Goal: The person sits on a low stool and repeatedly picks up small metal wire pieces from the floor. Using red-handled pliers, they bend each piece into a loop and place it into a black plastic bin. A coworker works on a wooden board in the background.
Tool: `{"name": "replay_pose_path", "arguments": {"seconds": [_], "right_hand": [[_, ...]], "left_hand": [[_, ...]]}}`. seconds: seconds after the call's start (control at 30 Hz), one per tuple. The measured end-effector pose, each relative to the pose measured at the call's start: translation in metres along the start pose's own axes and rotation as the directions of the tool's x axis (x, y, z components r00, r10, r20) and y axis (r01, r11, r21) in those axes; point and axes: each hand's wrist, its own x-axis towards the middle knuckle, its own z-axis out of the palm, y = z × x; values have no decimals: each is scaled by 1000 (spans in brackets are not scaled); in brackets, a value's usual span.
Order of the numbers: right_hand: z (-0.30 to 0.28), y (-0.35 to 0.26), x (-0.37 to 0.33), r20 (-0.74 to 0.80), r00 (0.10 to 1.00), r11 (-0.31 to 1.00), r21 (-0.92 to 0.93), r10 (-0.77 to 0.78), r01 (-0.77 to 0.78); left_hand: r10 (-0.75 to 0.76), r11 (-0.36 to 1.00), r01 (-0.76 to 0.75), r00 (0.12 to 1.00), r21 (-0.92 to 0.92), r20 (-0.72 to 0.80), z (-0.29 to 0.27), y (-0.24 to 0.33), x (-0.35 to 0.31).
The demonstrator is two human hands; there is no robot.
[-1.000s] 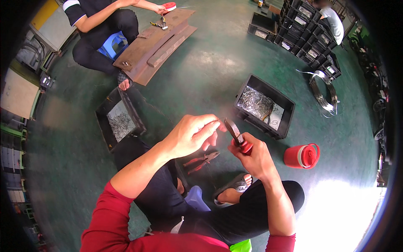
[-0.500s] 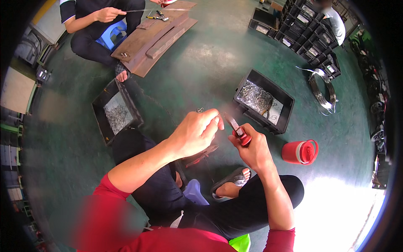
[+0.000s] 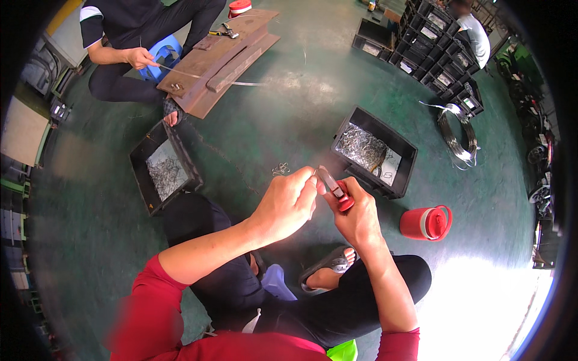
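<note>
My right hand [image 3: 359,215] grips red-handled pliers [image 3: 335,189], jaws pointing up and left. My left hand [image 3: 289,203] is closed right at the jaw tips, pinching a small piece of thin wire that is mostly hidden by the fingers. Both hands are raised above my lap, over the green floor. Just beyond them, a little bent wire piece [image 3: 280,169] lies on the floor. I sit low, with one sandalled foot [image 3: 330,272] under my hands.
A black crate of wire pieces [image 3: 407,157] stands ahead right, and another black crate [image 3: 158,200] to the left. A red jug [image 3: 426,222] lies at right. A wire coil [image 3: 457,133] is farther off. Another person [image 3: 135,36] sits by rusty steel plates [image 3: 220,60]. Stacked crates [image 3: 442,60] stand at the back.
My hands stay together on the pliers and wire, and now sit lower in the view. The person opposite has taken hold of a long wire.
</note>
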Motion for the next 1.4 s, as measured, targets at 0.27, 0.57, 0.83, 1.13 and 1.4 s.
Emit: {"name": "replay_pose_path", "arguments": {"seconds": [0.27, 0.57, 0.83, 1.13, 1.4], "right_hand": [[-18, -5, 6, 193, 981, 985, 162, 29, -61], [-25, -2, 4, 208, 978, 994, 105, 19, -42], [-26, -3, 1, 340, 938, 965, 215, 70, -150], [-27, 6, -1, 330, 944, 979, 194, 0, -68], [-13, 3, -1, 119, 992, 999, -25, 43, -40]], "left_hand": [[167, 981, -160, 984, 112, -56, -11, 0, 15], [247, 965, -250, 968, 84, 45, -19, -4, 15], [189, 970, -191, 982, 152, 27, -19, -8, 16], [40, 996, -49, 992, 72, 122, -23, -3, 15], [109, 971, -111, 994, 212, 19, -14, -12, 13]]}}
